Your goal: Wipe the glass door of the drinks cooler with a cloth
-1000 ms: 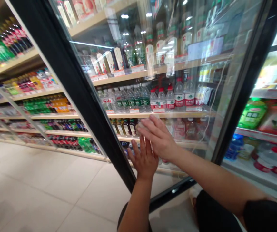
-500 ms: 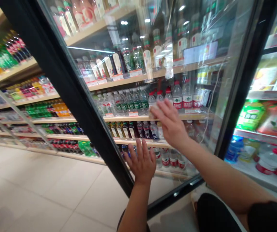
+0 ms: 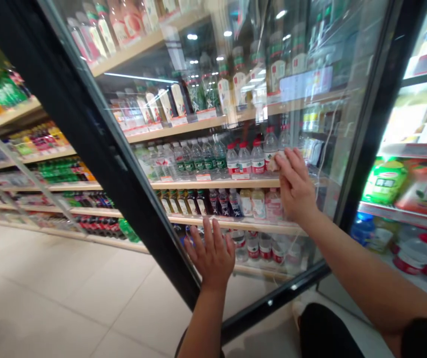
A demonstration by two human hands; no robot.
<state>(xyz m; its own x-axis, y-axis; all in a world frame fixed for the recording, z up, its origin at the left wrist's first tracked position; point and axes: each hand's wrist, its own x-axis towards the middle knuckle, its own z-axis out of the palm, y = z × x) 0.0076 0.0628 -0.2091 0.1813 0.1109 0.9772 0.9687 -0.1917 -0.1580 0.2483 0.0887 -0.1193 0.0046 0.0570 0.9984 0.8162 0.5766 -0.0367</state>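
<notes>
A glass door [image 3: 206,209] in a black frame stands tilted across the middle of the view, with shelves of bottles showing through it. Low on the pane, near the left frame bar, my left hand [image 3: 213,253] lies with its fingers spread, palm toward the glass. My right hand [image 3: 298,189] is farther right and higher, its fingers bent over a small pale cloth [image 3: 273,163] against the pane. Most of the cloth is hidden under those fingers. It covers part of the red-capped water bottles seen behind the glass.
An open cooler with bagged goods [image 3: 384,181] and bottles glows on the right. Drink shelves [image 3: 60,185] run along the left over a tiled floor [image 3: 67,293]. My black-clad knee [image 3: 325,330] is close to the door's bottom edge. A pale cable [image 3: 334,124] hangs behind the pane.
My right hand has slid right across the glass with the cloth. My left hand stays spread at nearly the same spot. The view has shifted slightly.
</notes>
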